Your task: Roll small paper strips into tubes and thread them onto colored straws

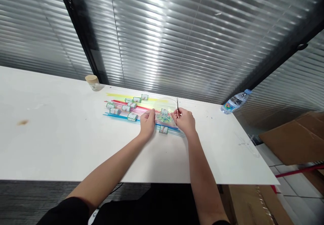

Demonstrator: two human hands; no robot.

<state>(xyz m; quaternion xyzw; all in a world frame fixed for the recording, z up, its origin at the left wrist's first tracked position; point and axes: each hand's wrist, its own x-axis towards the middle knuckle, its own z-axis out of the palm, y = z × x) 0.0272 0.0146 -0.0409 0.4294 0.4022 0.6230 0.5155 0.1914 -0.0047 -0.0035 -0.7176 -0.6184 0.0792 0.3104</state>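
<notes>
My right hand [186,121] is closed around a small pair of copper-coloured scissors [178,113], whose blades point away from me. With my left hand [147,124] I grip the near left side of a clear, round plastic dish [170,100]. Small green and blue bits [164,117] show in the dish. Under and beside it lie bundles of thin plastic strips in yellow [113,95], red [116,101] and blue [117,117]. Several white-and-green paper labels [132,117] are wrapped around or lie on them. My right thumb and fingers are also near the dish's right edge.
A clear water bottle [235,102] lies tilted at the table's right back edge. Further left at the back stands a cup with a tan lid [92,82]. Blinds rise behind the white table [63,144]. Cardboard boxes [293,137] are on the right, beyond the table edge.
</notes>
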